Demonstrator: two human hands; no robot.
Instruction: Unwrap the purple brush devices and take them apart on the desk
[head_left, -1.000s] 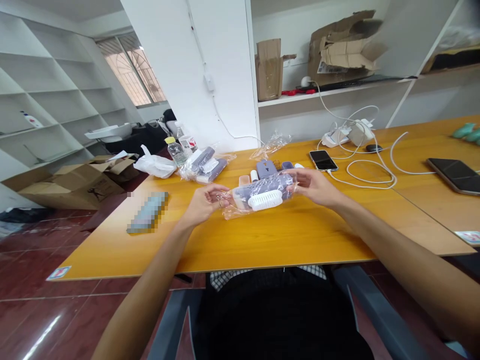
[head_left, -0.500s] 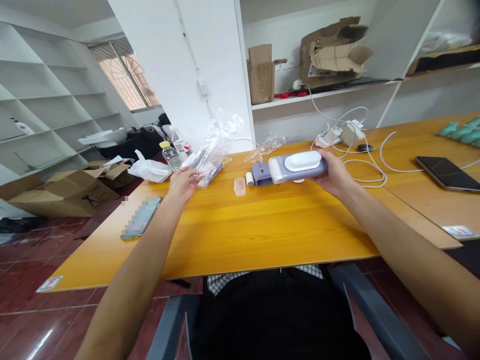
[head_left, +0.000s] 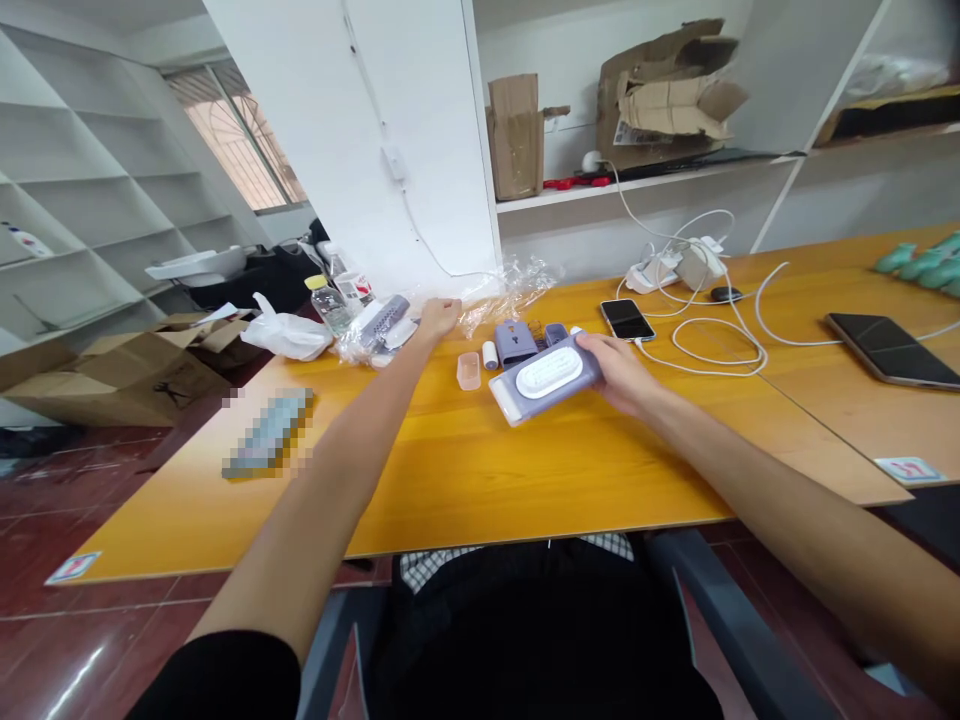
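Note:
My right hand point(head_left: 626, 372) grips a purple and white device point(head_left: 546, 378) by its right end, just above the wooden table point(head_left: 525, 470). My left hand point(head_left: 438, 316) reaches to the far side of the table, fingers curled, beside a crumpled clear plastic bag point(head_left: 510, 288); whether it holds the plastic I cannot tell. Small parts lie between the hands: a clear pink cap point(head_left: 468, 371), a small white cylinder point(head_left: 490, 355) and a purple piece point(head_left: 516, 341).
A bagged purple item point(head_left: 377, 326), a water bottle point(head_left: 323, 303) and a white bag point(head_left: 285, 333) lie far left. Two phones point(head_left: 627, 319) point(head_left: 892, 349), white cables point(head_left: 712, 330) and a charger point(head_left: 697, 265) lie right. A blurred flat object point(head_left: 268, 433) lies left.
The device came out of its clear bag. My right hand lowered it toward the table. My left hand carried the empty bag to the far edge, left of the other plastic.

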